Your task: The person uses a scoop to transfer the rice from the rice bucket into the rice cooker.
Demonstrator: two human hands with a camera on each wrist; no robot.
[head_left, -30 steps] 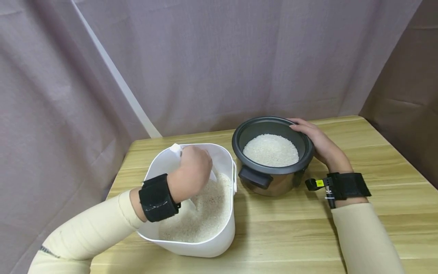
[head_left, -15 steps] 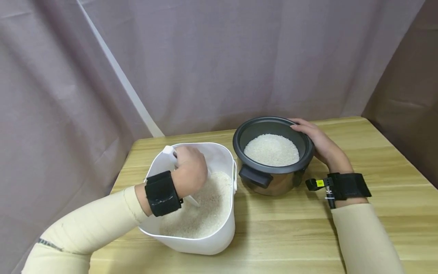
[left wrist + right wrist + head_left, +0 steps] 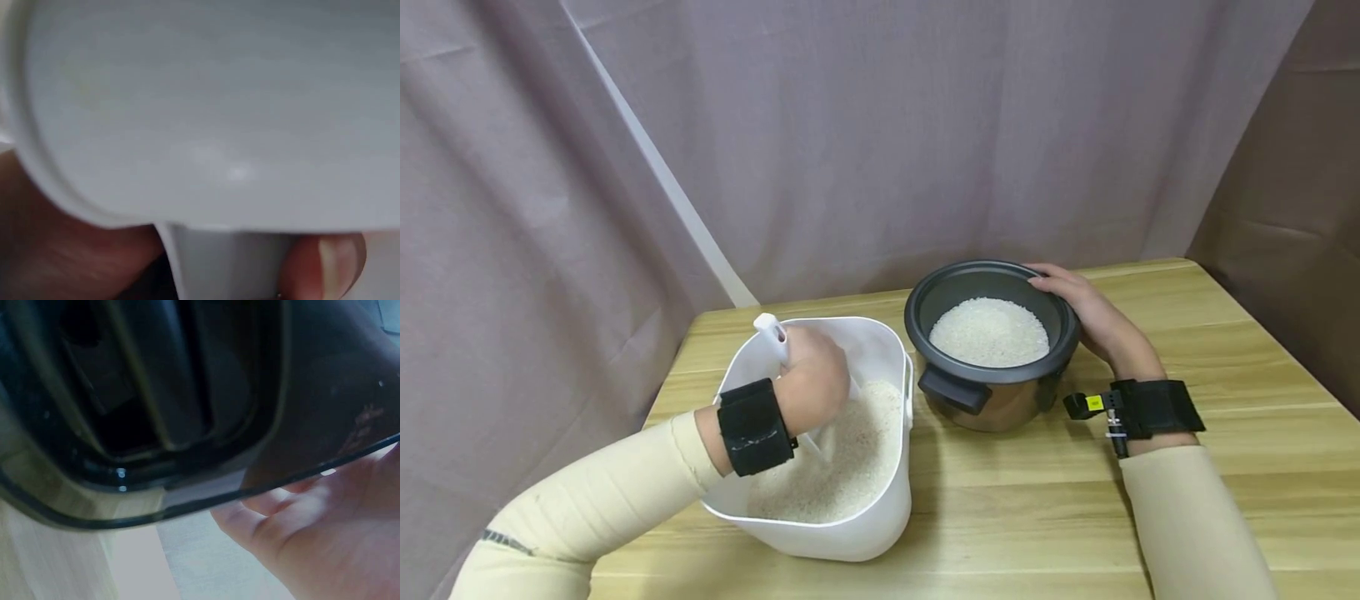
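Note:
My left hand (image 3: 811, 385) is inside a white plastic bucket (image 3: 880, 517) of raw rice (image 3: 850, 458), gripping the handle of a white scoop (image 3: 770, 330) whose bowl is dug into the grains. The left wrist view shows the scoop (image 3: 212, 112) close up, with fingers (image 3: 325, 262) curled round its handle. A black rice cooker pot (image 3: 977, 392) with rice (image 3: 990, 332) in it stands to the right of the bucket. My right hand (image 3: 1086, 312) grips the pot's far right rim. In the right wrist view the pot's dark rim (image 3: 187, 425) fills the frame above my palm (image 3: 325, 537).
Both containers stand on a light wooden table (image 3: 1225, 350). Grey-purple curtains (image 3: 880, 125) hang close behind it and a white pole (image 3: 655, 175) leans along the left. The table's right half and front strip hold only my forearms.
My left hand has drawn back slightly toward the bucket's left side, with the scoop handle tipping further left. The right hand stays on the pot rim.

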